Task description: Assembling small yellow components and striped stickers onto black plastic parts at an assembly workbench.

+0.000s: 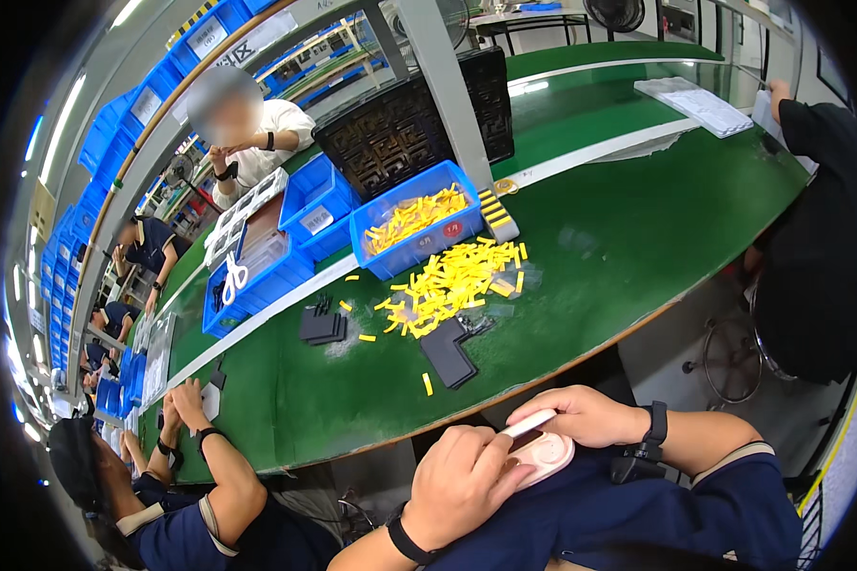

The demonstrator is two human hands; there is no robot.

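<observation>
I hold a small, white, rounded earbud case (548,458) low over my lap, in front of the table's near edge. Its lid is raised, and a round well shows inside. My left hand (457,482) grips the case from the left, with thumb and fingers closed on it. From the far right side, my right hand (581,415) is closed around the lid end, fingers bent. What lies under the fingers is hidden. Nearest on the table are flat dark grey pieces (447,356) in a stack, beside a heap of short yellow strips (455,284).
A blue bin (364,244) of yellow strips stands behind the heap. More dark pieces (323,325) and a blue bin (213,315) with white scissors (233,277) sit leftward. A co-worker's hands (189,403) work at the left; a person in black (819,228) is at the right.
</observation>
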